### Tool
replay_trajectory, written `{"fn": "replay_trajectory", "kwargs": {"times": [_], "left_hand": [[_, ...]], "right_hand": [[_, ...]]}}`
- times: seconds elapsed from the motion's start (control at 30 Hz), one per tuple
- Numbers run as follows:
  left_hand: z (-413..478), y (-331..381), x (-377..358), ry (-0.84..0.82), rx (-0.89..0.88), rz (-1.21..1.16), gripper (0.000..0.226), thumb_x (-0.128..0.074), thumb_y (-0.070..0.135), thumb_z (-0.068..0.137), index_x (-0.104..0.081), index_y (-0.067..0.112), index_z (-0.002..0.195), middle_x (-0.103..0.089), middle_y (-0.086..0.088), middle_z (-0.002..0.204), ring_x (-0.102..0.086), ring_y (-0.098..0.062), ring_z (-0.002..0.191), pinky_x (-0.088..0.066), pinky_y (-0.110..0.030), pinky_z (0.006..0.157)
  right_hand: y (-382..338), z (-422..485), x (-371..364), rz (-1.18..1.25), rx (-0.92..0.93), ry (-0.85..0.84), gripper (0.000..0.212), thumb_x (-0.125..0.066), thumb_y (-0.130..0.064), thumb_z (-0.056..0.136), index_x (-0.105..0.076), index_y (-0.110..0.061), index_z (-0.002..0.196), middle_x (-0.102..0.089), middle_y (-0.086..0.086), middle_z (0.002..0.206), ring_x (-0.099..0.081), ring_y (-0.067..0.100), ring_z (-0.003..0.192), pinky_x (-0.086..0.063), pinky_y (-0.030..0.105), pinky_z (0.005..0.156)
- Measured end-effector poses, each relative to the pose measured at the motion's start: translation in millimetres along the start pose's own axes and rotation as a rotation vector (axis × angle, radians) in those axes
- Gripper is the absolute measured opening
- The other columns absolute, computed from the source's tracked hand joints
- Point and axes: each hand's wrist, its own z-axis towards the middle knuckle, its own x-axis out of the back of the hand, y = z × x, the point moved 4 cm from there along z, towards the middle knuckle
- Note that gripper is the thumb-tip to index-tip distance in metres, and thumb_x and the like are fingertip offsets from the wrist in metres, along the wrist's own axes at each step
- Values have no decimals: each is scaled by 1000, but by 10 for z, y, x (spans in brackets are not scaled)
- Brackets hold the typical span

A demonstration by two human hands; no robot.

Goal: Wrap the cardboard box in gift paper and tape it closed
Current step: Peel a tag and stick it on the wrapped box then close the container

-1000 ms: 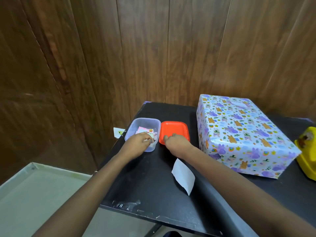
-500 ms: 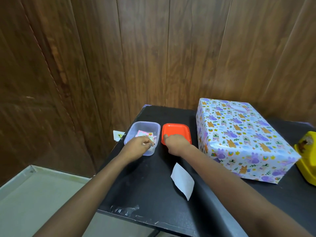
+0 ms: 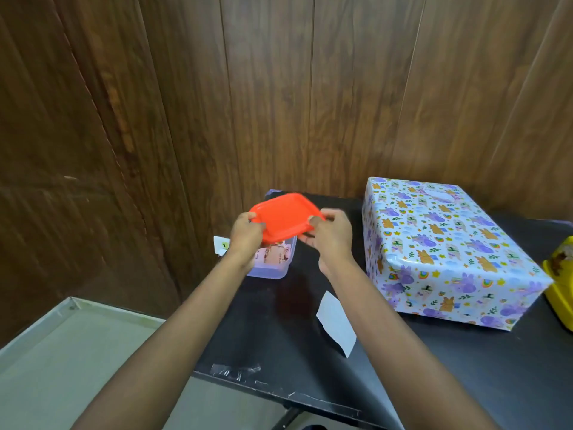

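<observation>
The box (image 3: 446, 243), fully covered in white gift paper with purple and orange animals, lies on the right of the black table (image 3: 279, 330). Both my hands hold an orange plastic lid (image 3: 283, 217) in the air above a clear plastic tub (image 3: 273, 262) that has small printed paper pieces inside. My left hand (image 3: 246, 235) grips the lid's left edge. At the lid's right edge my right hand (image 3: 331, 235) pinches it with thumb on top. The lid tilts slightly and hides the far part of the tub.
A white slip of paper (image 3: 336, 324) lies on the table near my right forearm. A yellow object (image 3: 559, 274) sits at the right edge, touching the box's corner. Crumpled clear tape (image 3: 235, 370) sticks at the table's front edge. Wooden wall panels stand behind.
The orange lid lay on the table beside the tub; both hands have lifted it and brought it left over the tub. My left hand has left the tub.
</observation>
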Motion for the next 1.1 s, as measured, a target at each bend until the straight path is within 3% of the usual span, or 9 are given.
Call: {"fn": "replay_trajectory", "kwargs": {"times": [0.13, 0.3, 0.4, 0.5, 0.6, 0.77, 0.9, 1.03, 1.1], "left_hand": [[280, 62, 317, 11, -199, 509, 44, -48, 7, 95, -44, 12, 139, -53, -11, 135, -53, -25, 119, -43, -39, 102], [344, -137, 265, -146, -230, 983, 47, -41, 16, 99, -32, 6, 144, -45, -19, 140, -38, -33, 130, -32, -34, 105], [370, -365, 287, -150, -53, 874, 42, -36, 22, 101, -39, 1, 138, -47, -21, 137, -44, -31, 126, -36, -32, 96], [426, -459, 357, -53, -15, 679, 24, -40, 9, 92, -62, 1, 94, -61, -14, 88, -54, -29, 83, -37, -31, 69], [430, -524, 381, 16, 33, 441, 23, -39, 4, 81, -50, 9, 61, -44, -5, 62, -39, -21, 62, -30, -31, 60], [386, -541, 361, 92, 70, 400, 25, -44, 3, 88, -45, 12, 65, -40, -8, 67, -37, -19, 65, -31, -31, 60], [367, -525, 360, 97, 103, 378, 26, -53, 17, 93, -47, 12, 68, -54, -12, 82, -52, -25, 75, -51, -38, 73], [237, -572, 233, -105, 177, -52, 8, -50, 11, 96, -45, 12, 90, -55, -14, 109, -56, -20, 94, -47, -37, 90], [168, -561, 201, -118, 192, -228, 9, -50, 10, 96, -43, 15, 94, -55, -10, 108, -55, -17, 91, -49, -36, 85]], "right_hand": [[199, 94, -83, -134, -132, -57, 14, -57, 4, 85, -49, -4, 93, -62, 19, 100, -64, 27, 84, -54, 29, 55], [453, 147, -161, -650, -149, -78, 5, -55, -6, 82, -51, -7, 80, -61, 15, 83, -56, 24, 57, -53, 32, 56], [527, 148, -147, -752, -183, -89, 14, -50, -9, 84, -48, -9, 70, -55, 8, 68, -54, 22, 53, -55, 34, 62], [538, 153, -153, -731, -214, -131, 14, -45, -8, 87, -53, -4, 76, -55, 10, 64, -56, 23, 54, -56, 35, 65], [544, 153, -193, -727, -231, -203, 17, -39, -4, 88, -56, -1, 86, -58, 14, 70, -58, 24, 55, -56, 35, 58], [517, 181, -137, -557, -277, -184, 18, -47, -2, 93, -49, -4, 75, -58, 16, 75, -56, 23, 53, -55, 34, 56], [538, 166, -93, -420, -345, -171, 14, -53, -5, 93, -49, -2, 80, -54, 15, 74, -55, 24, 54, -53, 32, 52], [546, 142, -94, -360, -355, -182, 9, -52, -5, 94, -52, 1, 100, -55, 15, 80, -56, 23, 57, -50, 28, 47], [522, 135, -75, -337, -342, -183, 13, -52, -6, 94, -50, 2, 105, -56, 16, 83, -56, 22, 58, -52, 28, 48]]}}
